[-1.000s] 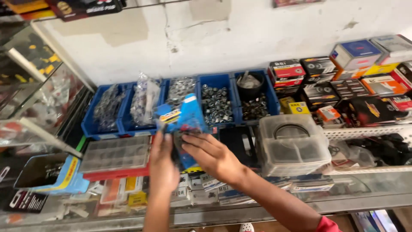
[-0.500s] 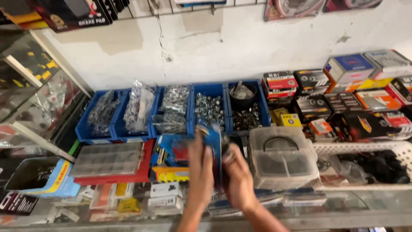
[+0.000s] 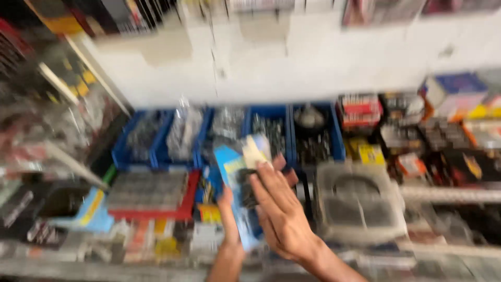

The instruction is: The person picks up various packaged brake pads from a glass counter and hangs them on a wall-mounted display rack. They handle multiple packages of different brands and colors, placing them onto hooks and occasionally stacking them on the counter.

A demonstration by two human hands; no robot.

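Right hand (image 3: 282,211) spread over a stack of flat blue carded packages (image 3: 241,193), fingers extended across the front face, pressing rather than curled shut. Left hand (image 3: 228,209) mostly hidden behind the stack, only the wrist and a sliver of the palm edge showing; gripping from the back, though finger positions cannot be made out. Stack held between both hands, above the counter front and just below the row of blue bins (image 3: 156,141).

Whole view smeared by motion blur. Dark item under the card's clear blister hard to identify. Number of cards in the stack impossible to count. Both forearms cut off at the bottom edge.

Long axis of the packages running up and down the picture, leaning slightly left at the top; upper end, with a pale yellow and white card corner, pointing toward the bins and the white wall (image 3: 292,62).

Blue bins in a row against the wall, filled with greyish metal bits and clear bags. Left of the hands, a red-edged flat compartment tray (image 3: 148,194). Right of them, a clear plastic lidded case (image 3: 360,201). Further right, stacked small boxes (image 3: 365,112) in red, black, orange and blue. Dark hanging packs (image 3: 104,13) along the top edge, cropped.
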